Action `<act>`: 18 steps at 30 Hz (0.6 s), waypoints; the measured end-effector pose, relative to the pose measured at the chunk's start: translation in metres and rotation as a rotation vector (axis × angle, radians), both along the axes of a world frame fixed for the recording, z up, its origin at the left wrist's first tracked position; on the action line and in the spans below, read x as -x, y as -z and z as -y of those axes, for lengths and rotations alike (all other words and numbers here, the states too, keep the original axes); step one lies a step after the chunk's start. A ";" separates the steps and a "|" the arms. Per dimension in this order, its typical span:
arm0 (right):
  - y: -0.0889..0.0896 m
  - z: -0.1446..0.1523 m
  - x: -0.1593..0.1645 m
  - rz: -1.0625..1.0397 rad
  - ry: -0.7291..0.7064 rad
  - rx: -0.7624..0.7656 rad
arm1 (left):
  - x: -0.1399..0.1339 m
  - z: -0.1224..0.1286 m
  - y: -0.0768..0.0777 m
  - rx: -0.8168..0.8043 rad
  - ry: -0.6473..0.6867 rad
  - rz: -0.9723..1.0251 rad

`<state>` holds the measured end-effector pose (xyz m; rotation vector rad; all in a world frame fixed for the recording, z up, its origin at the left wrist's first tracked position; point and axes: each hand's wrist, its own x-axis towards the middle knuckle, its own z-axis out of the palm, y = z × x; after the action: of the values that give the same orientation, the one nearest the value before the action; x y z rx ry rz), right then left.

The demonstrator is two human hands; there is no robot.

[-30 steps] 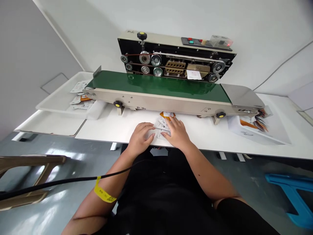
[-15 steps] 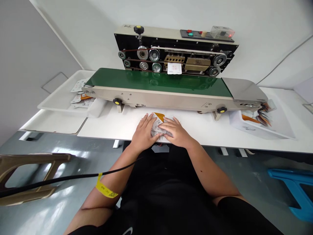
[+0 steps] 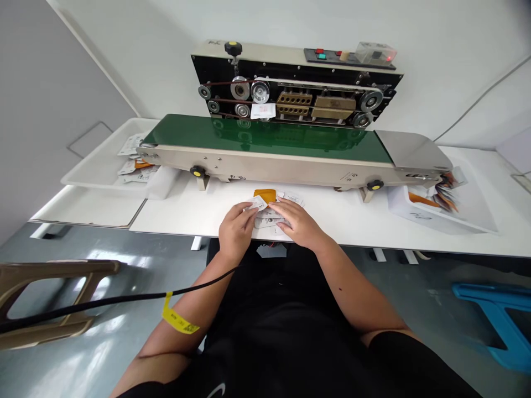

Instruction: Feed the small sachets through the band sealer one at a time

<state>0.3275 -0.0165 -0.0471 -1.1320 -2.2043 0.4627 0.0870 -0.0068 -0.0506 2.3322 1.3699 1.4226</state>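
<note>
A small white printed sachet (image 3: 258,203) is pinched between the thumb and fingers of my left hand (image 3: 235,229), lifted at a tilt. Just behind it lies an orange sachet (image 3: 265,195). Several more white printed sachets (image 3: 267,222) are spread on the table in front of me. My right hand (image 3: 299,223) rests over their right side, fingers stretched and apart, touching them. Across the table stands a band sealing machine (image 3: 334,105), with a white sachet (image 3: 263,111) held upright in its belts above the green conveyor (image 3: 265,138).
On the left, a white tray (image 3: 95,160) holds several sachets under the conveyor's end. A white bin (image 3: 431,215) with more sachets stands at the right end. A cable (image 3: 103,303) crosses my left forearm. A brown stool (image 3: 50,271) and a blue stool (image 3: 493,309) flank me.
My left hand has drawn back from lying flat and now pinches a white sachet, showing more of the orange one. The sachet in the sealing machine has travelled left.
</note>
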 end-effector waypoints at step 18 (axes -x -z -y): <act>-0.045 0.008 0.000 -0.356 0.147 0.059 | 0.022 0.011 0.003 0.255 0.194 0.281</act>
<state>0.3279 -0.0250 -0.0025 -1.1354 -1.7985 0.6172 0.0646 -0.0182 -0.0536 1.9593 1.1389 1.3649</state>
